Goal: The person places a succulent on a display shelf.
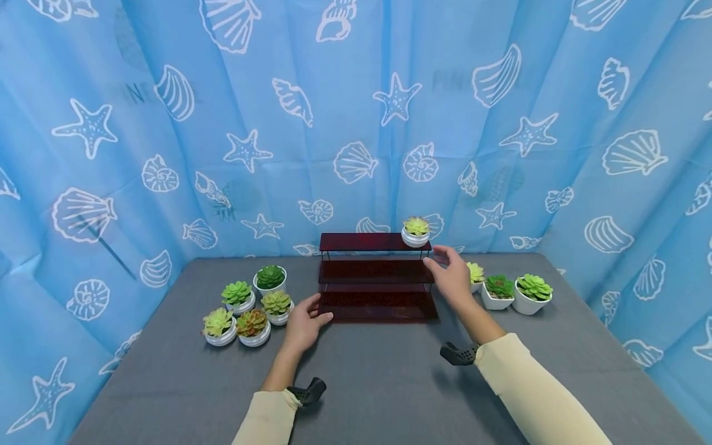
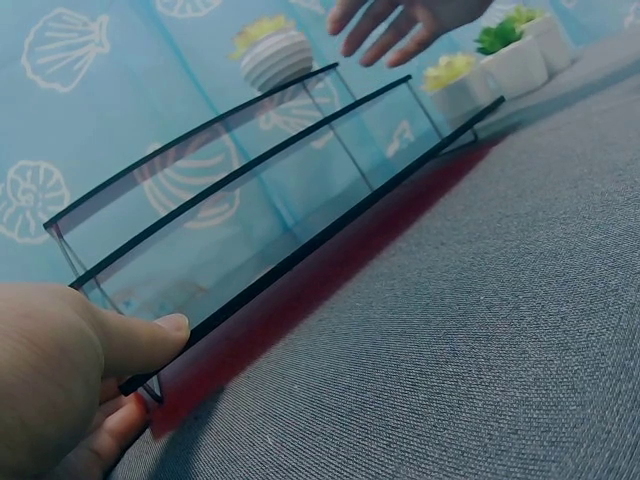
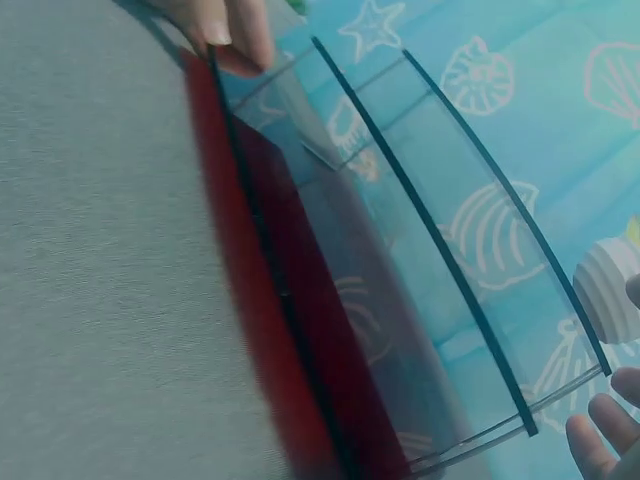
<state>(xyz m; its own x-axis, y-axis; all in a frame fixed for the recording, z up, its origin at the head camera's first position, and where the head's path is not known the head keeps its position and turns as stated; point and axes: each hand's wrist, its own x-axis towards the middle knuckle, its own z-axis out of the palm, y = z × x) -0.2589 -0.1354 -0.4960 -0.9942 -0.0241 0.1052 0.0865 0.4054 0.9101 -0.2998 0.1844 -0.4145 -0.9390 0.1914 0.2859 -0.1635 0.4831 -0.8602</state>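
A three-step display rack (image 1: 375,272) with dark red translucent shelves stands near the back of the table. One potted succulent (image 1: 416,232) in a ribbed white pot sits at the right end of its top shelf. My left hand (image 1: 303,324) grips the left end of the lowest shelf, thumb (image 2: 150,340) over the edge and fingers underneath, as the left wrist view shows. Beside the rack's right end is my right hand (image 1: 453,278), its fingers loosely bent and holding nothing. In the left wrist view this hand (image 2: 405,25) hovers near the upper shelves, apart from them.
Several potted succulents (image 1: 253,327) cluster on the grey table (image 1: 384,377) left of my left hand. Three more, among them a green one in a white pot (image 1: 532,293), stand to the right of the rack. A blue shell-patterned curtain (image 1: 356,123) hangs behind.
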